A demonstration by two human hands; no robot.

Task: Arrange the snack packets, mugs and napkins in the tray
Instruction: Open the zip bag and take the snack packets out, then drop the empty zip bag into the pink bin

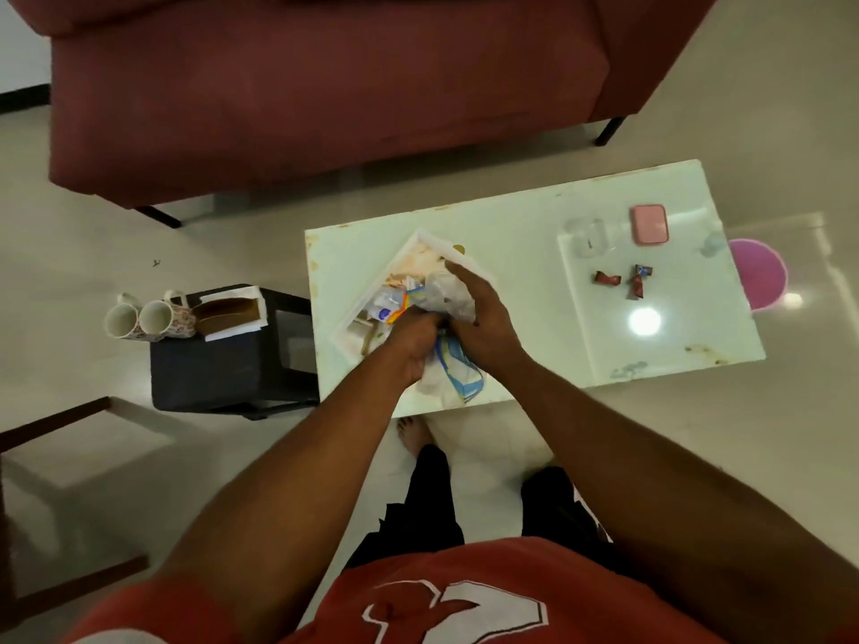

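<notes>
- The person's left hand (pixel 411 343) and right hand (pixel 483 318) meet over the near edge of the white tray (pixel 420 241), which sits at an angle on the pale low table (pixel 511 211); both hands are closed together on a bunch of snack packets (pixel 446 295), a crinkled clear one on top under the right fingers.
- The left fist is curled tight around the lower part of the bunch; the right hand's fingers are bent over the top of it, the fingertips reaching toward the tray's far rim.
- Just beyond the grip, inside the tray, lie more small packets (pixel 390 306), white with blue and orange print; just below the grip, a blue-and-white wrapper (pixel 458 371) hangs down toward the table's near edge.
- Well to the left of the grip, on a dark stool (pixel 218 364), stand two mugs (pixel 148 318) side by side, with a holder of white napkins (pixel 232 313) touching them on their right.
- Well to the right of the grip, on the table, lie two red sweets (pixel 623 281); beyond them a pink box (pixel 649 224).
</notes>
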